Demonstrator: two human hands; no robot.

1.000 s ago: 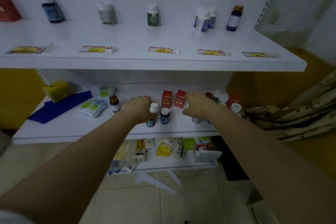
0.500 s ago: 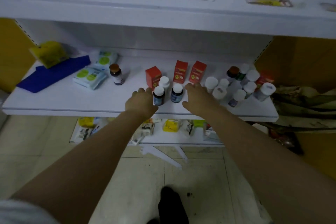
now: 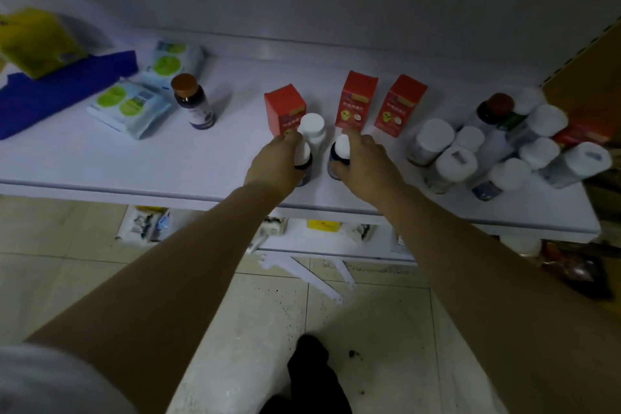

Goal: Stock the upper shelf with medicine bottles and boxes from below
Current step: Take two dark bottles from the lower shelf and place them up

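1. Head view: our left hand (image 3: 274,165) curled round the left dark bottle (image 3: 303,160), and our right hand (image 3: 364,163) gripped the right dark bottle (image 3: 340,153). Both bottles stood near the front of the lower shelf (image 3: 201,158).
2. We judged this to be the pick-up step. The upper shelf was out of view.
3. Next we would need to lift both bottles straight up, clear of the white bottle (image 3: 312,126) just behind them.

Three upright red boxes (image 3: 285,107); two green-label packets (image 3: 129,107); two brown-capped bottles (image 3: 193,101).

Left hand (image 3: 276,165) and right hand (image 3: 367,163) extended, both gripping.
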